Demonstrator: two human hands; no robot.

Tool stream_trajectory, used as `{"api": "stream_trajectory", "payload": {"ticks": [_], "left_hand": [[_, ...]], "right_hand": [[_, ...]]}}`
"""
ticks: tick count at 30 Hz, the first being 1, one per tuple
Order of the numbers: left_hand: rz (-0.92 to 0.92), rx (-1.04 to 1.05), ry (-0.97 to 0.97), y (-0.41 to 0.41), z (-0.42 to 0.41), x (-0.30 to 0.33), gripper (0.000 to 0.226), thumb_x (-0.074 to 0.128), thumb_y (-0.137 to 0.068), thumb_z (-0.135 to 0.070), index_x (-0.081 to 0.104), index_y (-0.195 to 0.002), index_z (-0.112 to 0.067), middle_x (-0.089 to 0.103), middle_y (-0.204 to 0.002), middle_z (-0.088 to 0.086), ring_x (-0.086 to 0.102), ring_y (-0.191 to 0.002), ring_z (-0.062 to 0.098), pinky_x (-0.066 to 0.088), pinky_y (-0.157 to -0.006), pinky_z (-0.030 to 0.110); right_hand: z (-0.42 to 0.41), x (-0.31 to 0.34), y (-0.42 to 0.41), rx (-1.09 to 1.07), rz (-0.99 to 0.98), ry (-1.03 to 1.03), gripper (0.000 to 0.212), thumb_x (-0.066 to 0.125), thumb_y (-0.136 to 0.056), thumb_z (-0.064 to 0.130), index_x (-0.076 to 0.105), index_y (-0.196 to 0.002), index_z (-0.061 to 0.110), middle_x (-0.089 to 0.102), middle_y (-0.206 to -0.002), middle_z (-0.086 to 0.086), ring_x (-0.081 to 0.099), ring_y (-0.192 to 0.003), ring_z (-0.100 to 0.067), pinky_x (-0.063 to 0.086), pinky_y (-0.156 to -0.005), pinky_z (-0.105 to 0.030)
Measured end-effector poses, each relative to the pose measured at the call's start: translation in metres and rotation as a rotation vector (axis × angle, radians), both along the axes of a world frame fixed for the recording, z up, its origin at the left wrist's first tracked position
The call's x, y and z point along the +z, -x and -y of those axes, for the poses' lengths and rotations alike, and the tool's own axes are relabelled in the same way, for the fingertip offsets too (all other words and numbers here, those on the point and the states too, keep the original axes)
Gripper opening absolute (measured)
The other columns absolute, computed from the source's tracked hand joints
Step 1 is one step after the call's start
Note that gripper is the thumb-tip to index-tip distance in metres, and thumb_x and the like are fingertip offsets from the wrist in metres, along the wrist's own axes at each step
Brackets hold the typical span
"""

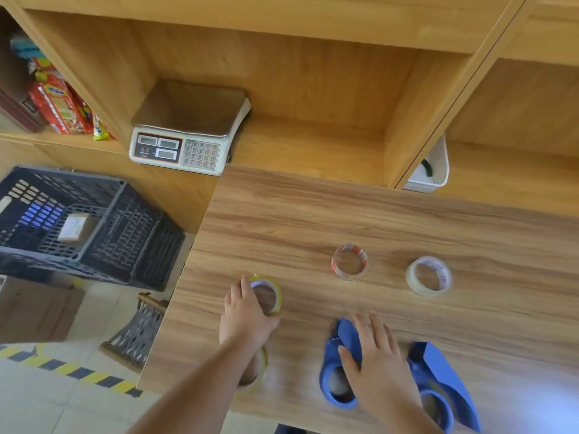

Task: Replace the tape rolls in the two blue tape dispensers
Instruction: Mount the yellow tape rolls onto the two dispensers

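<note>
Left hand (pixel 247 314): fingers curled round yellow tape roll (pixel 272 292), left of near blue dispenser (pixel 338 371).
Right hand (pixel 379 361): spread flat on that dispenser.

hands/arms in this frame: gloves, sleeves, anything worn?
Nothing worn that shows. The left hand and right hand are bare: no gloves, rings or markings visible. Both forearms are bare to the frame's bottom edge, with no sleeve, watch or strap in view. Anything worn above that is out of frame.

table (pixel 313 214) – matt wood grain | dispensers (pixel 335 368) – blue plastic (glossy) | scale (pixel 188 104) – metal pan
</note>
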State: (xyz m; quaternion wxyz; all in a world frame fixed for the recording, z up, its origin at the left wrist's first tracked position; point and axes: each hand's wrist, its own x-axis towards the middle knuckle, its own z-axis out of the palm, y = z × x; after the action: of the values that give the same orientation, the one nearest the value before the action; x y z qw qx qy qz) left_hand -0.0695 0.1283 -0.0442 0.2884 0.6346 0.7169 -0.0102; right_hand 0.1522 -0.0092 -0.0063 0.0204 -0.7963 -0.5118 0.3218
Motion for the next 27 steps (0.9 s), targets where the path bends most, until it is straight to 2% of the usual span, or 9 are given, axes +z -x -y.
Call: {"api": "stream_trajectory", "payload": {"ticks": [4, 8, 11, 17, 22, 27], "left_hand": [[-0.003, -0.032, -0.072, -0.004, 0.010, 0.008, 0.120, 0.081, -0.068, -0.054, 0.016, -0.161, -0.017, 0.036, -0.154, 0.002, 0.034, -0.144, 0.026, 0.042, -0.111, 0.041], [0.030, -0.093, -0.165, -0.018, 0.032, 0.029, 0.115, 0.076, -0.068, -0.060, 0.019, -0.160, -0.021, 0.040, -0.148, -0.004, 0.038, -0.141, 0.021, 0.040, -0.112, 0.038], [0.084, -0.119, -0.196, -0.031, 0.058, 0.045, 0.112, 0.073, -0.068, -0.064, 0.021, -0.158, -0.023, 0.042, -0.143, -0.007, 0.039, -0.139, 0.019, 0.039, -0.112, 0.036], [0.178, -0.126, -0.138, -0.049, 0.132, 0.050, 0.114, 0.069, -0.061, -0.070, 0.020, -0.156, -0.031, 0.037, -0.141, -0.015, 0.036, -0.139, 0.012, 0.039, -0.112, 0.033], [0.196, -0.121, -0.133, -0.065, 0.173, 0.043, 0.113, 0.060, -0.062, -0.071, 0.017, -0.159, -0.031, 0.033, -0.149, -0.017, 0.031, -0.145, 0.009, 0.035, -0.115, 0.027], [0.185, -0.102, -0.136, -0.082, 0.188, 0.039, 0.109, 0.062, -0.062, -0.070, 0.024, -0.156, -0.030, 0.037, -0.145, -0.014, 0.036, -0.141, 0.010, 0.038, -0.110, 0.028]], "right_hand": [[0.006, 0.004, -0.005, 0.006, -0.005, -0.003, 0.081, 0.020, -0.084, 0.073, 0.007, -0.158, 0.043, 0.006, -0.170, 0.010, 0.008, -0.157, -0.021, 0.031, -0.121, -0.044], [0.014, 0.009, -0.011, -0.001, 0.005, -0.032, 0.073, 0.032, -0.091, 0.067, 0.006, -0.156, 0.046, 0.009, -0.169, 0.010, 0.010, -0.156, -0.019, 0.036, -0.118, -0.045], [0.018, 0.013, -0.017, -0.003, 0.023, -0.030, 0.075, 0.031, -0.095, 0.064, 0.003, -0.160, 0.039, 0.006, -0.170, 0.010, 0.008, -0.157, -0.017, 0.033, -0.120, -0.042], [0.029, 0.014, -0.029, 0.031, 0.021, -0.031, 0.069, 0.029, -0.102, 0.055, 0.003, -0.161, 0.032, 0.008, -0.171, 0.005, 0.005, -0.158, -0.020, 0.022, -0.125, -0.040], [0.036, 0.018, -0.035, 0.052, -0.010, -0.038, 0.066, 0.028, -0.103, 0.052, 0.003, -0.161, 0.031, 0.008, -0.171, 0.003, 0.005, -0.158, -0.021, 0.020, -0.126, -0.040], [0.043, 0.019, -0.044, 0.069, -0.015, -0.043, 0.065, 0.026, -0.103, 0.053, 0.005, -0.161, 0.030, 0.009, -0.171, 0.002, 0.006, -0.157, -0.020, 0.019, -0.126, -0.040]]}}
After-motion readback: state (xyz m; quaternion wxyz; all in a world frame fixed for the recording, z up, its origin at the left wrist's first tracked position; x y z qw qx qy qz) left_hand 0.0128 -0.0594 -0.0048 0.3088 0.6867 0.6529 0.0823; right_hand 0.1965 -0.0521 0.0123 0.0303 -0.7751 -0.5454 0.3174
